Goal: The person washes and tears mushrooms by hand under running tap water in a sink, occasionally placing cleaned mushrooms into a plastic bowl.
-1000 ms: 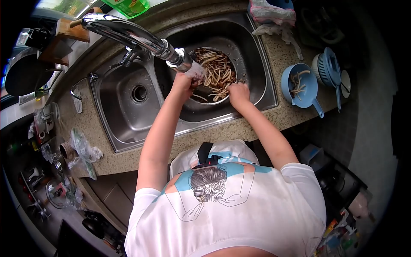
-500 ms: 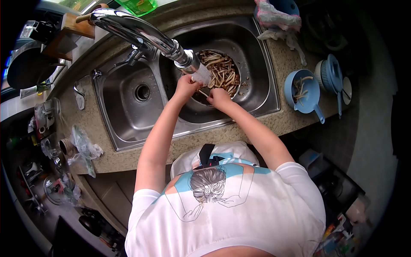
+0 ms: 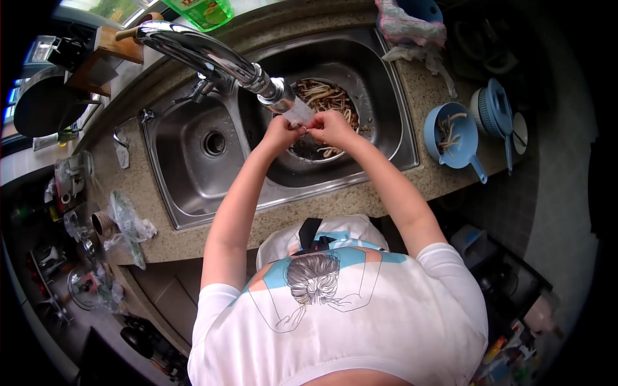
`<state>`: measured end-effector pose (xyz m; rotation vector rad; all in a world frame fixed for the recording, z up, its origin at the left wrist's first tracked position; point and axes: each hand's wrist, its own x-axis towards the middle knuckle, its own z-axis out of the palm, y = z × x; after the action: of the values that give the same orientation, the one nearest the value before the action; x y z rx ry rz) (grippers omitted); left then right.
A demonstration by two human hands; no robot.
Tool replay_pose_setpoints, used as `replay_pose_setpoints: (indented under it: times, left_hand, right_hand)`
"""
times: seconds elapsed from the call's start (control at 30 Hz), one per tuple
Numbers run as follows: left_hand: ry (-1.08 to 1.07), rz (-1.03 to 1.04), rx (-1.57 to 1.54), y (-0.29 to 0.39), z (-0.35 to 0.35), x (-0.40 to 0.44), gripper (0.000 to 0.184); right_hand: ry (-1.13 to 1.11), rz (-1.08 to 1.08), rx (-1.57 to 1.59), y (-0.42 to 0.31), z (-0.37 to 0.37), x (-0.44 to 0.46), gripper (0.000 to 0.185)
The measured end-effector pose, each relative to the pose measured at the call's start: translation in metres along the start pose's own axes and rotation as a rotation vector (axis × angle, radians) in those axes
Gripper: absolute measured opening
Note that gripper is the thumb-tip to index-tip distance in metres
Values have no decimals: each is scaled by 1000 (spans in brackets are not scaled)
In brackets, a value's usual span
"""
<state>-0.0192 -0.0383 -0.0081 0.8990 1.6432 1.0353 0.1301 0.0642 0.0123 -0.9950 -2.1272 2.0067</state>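
Under the running faucet (image 3: 277,96), my left hand (image 3: 283,134) and my right hand (image 3: 331,130) meet with their fingertips pinched together. They are closed on a thin mushroom, mostly hidden by the fingers and the water. Just below and behind them, a round metal bowl (image 3: 308,159) stands in the right sink basin. Long-stemmed brown and pale mushrooms (image 3: 325,96) lie in its water, heaped on the far side. A blue handled strainer (image 3: 468,149) on the counter at the right holds several more mushrooms (image 3: 450,132).
The left basin (image 3: 187,170) has a drain (image 3: 214,143). A green bottle (image 3: 205,11) stands behind the faucet. Blue kitchenware (image 3: 499,112) sits at the far right. A crumpled plastic bag (image 3: 129,222) lies on the left counter, and a pink-edged cloth (image 3: 412,29) hangs at the back.
My right hand has moved up and left from the near side of the bowl to meet my left hand under the water. The left hand stays nearly in place.
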Motion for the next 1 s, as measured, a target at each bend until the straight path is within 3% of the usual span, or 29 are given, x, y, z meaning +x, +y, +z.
replay_pose_setpoints:
  times: [0.03, 0.1, 0.2, 0.33, 0.43, 0.5, 0.53, 0.6, 0.63, 0.73, 0.77, 0.8, 0.87, 0.9, 0.93, 0.97, 1.0]
  left_hand:
    - [-9, -24, 18, -1, 0, 0, 19]
    - [-34, -41, 93, -1, -1, 0, 19]
    - [-20, -17, 179, 7, 0, -4, 21]
    - [101, 68, 231, 2, 4, 1, 24]
    - [112, 63, 201, 7, 7, 0, 24]
    - [122, 55, 153, 11, 10, 1, 24]
    - [131, 48, 104, 11, 11, 1, 24]
    - [123, -4, 41, 13, 12, 0, 24]
    - [119, -52, -23, 15, 12, 0, 23]
    - [137, -133, 31, 20, 9, 1, 13]
    - [138, -134, 29, 20, 9, 2, 13]
    - [188, -84, -13, 20, 10, 5, 12]
    - [239, -35, -60, 16, 9, 15, 12]
    - [236, 20, -171, 11, 9, 23, 13]
    - [232, 75, -282, 11, 9, 27, 14]
    - [234, 74, -286, 11, 9, 30, 14]
    - [206, 92, -244, 16, 8, 31, 14]
  right_hand:
    - [2, 0, 1, -1, 0, -1, 10]
    - [120, -253, -254, -3, 1, -1, 12]
    - [210, -362, -369, -7, 8, -4, 13]
    - [299, -352, -381, -4, 17, -4, 11]
    - [370, -235, -210, 5, 23, -2, 9]
    - [341, -39, 288, 8, 26, 0, 7]
    - [342, -38, 289, 8, 25, 0, 7]
    - [341, 154, 683, 8, 17, -3, 4]
    - [345, 155, 683, 10, 13, -6, 4]
    - [321, 132, 419, 20, -7, -20, 4]
    - [382, -4, -45, 30, -15, -27, 5]
    - [379, -1, -47, 33, -24, -36, 5]
    - [243, 171, -731, 33, -41, -57, 6]
    - [241, 173, -735, 44, -45, -67, 6]
    - [239, 226, -938, 56, -46, -75, 8]
    - [233, 277, -1141, 67, -46, -79, 11]
    - [229, 278, -1143, 62, -46, -79, 11]
